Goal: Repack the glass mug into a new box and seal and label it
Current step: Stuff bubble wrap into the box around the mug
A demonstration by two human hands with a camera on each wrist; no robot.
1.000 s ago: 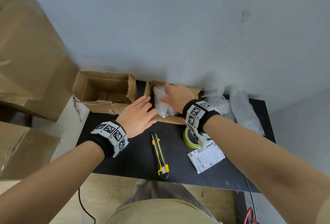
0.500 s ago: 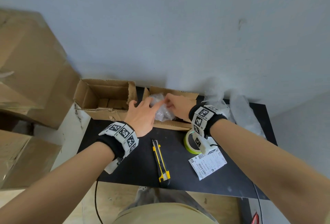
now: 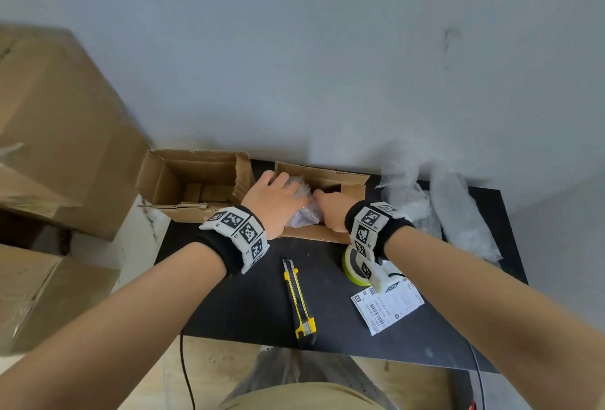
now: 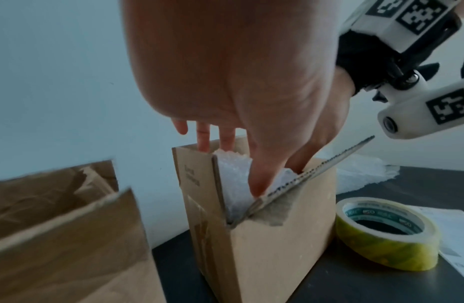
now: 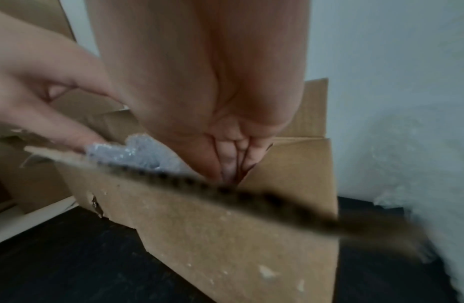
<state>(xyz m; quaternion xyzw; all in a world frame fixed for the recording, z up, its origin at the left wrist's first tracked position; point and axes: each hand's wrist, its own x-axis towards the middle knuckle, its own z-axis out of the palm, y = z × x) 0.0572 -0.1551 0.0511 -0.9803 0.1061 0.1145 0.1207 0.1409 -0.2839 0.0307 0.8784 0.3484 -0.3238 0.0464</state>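
Note:
A bubble-wrapped mug bundle sits in the small open cardboard box at the back of the black table. My left hand lies over the bundle with straight fingers and presses on it. My right hand reaches into the box from the right, its thumb and bent fingers round the wrap. In the left wrist view the bundle shows between both hands above the box. In the right wrist view the wrap pokes over the front flap. The mug itself is hidden by the wrap.
A second open box stands to the left. A yellow utility knife, a tape roll and a shipping label lie in front. Loose bubble wrap fills the back right. Large cartons stand off the table's left.
My left hand moved from the table edge forward onto the bundle. My right hand sank lower into the box with the bundle.

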